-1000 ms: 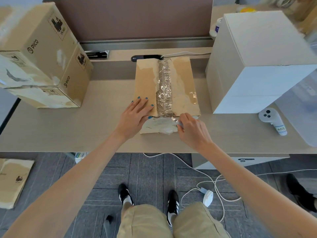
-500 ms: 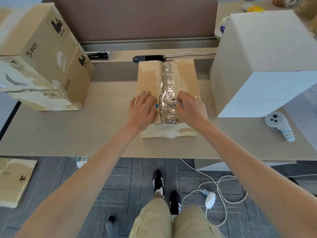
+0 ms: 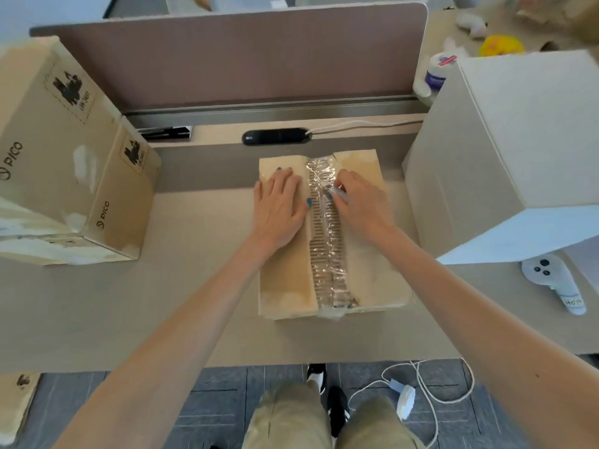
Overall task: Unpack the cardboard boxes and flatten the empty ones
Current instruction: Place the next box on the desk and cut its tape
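Note:
A small brown cardboard box [image 3: 285, 286] lies on the desk in front of me, its top seam covered by a strip of clear tape [image 3: 330, 254]. My left hand [image 3: 280, 207] presses flat on the left flap near the far end. My right hand [image 3: 363, 202] grips a small silvery cutting tool [image 3: 337, 191] with its tip on the tape near the box's far end. Two stacked PICO cardboard boxes [image 3: 64, 163] stand at the left. A large white box [image 3: 505, 150] stands at the right.
A white controller [image 3: 551, 280] lies on the desk [image 3: 129, 303] right of the small box. A brown partition [image 3: 243, 59] runs along the back, with a black power hub [image 3: 275, 136] below it. White cables [image 3: 431, 393] and flattened cardboard [image 3: 16, 403] lie on the floor.
My right hand has run the tool along the tape from the near end of the box to the far end. My left hand slid forward along the left flap with it.

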A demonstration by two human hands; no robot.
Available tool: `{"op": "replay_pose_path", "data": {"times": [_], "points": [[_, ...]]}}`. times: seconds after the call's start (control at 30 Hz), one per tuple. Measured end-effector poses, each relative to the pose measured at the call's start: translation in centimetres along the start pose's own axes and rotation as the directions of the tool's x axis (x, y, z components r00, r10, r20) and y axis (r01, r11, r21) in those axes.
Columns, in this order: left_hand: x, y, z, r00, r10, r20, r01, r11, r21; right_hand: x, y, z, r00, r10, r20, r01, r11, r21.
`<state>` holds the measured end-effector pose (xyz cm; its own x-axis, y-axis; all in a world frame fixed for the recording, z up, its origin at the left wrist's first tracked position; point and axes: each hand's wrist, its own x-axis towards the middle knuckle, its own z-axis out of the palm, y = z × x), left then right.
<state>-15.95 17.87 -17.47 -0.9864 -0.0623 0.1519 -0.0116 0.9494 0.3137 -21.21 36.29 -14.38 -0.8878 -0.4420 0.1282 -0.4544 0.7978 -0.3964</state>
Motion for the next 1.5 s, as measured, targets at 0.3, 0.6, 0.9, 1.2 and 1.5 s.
{"op": "replay_pose_path", "data": {"times": [0.3,0.6,0.9,1.2,1.5], "points": [[3.0,-0.8,0.6,0.995,-0.062,0.081,0.058,0.997,0.050,7.0,-0.3,0.1,1.000,0.011,-0.014,-0.012,1.000,-0.018],[2.9,-1.7,0.4,0.995,-0.058,0.086,0.048,0.992,0.115,9.1,-0.4,-0.5,0.997,0.031,0.072,-0.028,0.999,-0.033],[1.4,-2.7,-0.4,0.990,-0.014,0.140,0.000,0.996,0.094,8.3,-0.6,-1.6,0.977,0.077,0.200,-0.092,0.994,0.066],[-1.0,-3.7,-1.6,0.982,0.073,0.176,-0.082,0.995,0.048,7.1,0.3,-3.9,0.913,0.003,0.407,-0.064,0.988,0.138],[1.2,-1.7,-2.5,0.998,-0.035,0.058,0.039,0.997,-0.066,7.8,0.0,-4.9,0.832,-0.031,0.554,-0.120,0.965,0.234]]}}
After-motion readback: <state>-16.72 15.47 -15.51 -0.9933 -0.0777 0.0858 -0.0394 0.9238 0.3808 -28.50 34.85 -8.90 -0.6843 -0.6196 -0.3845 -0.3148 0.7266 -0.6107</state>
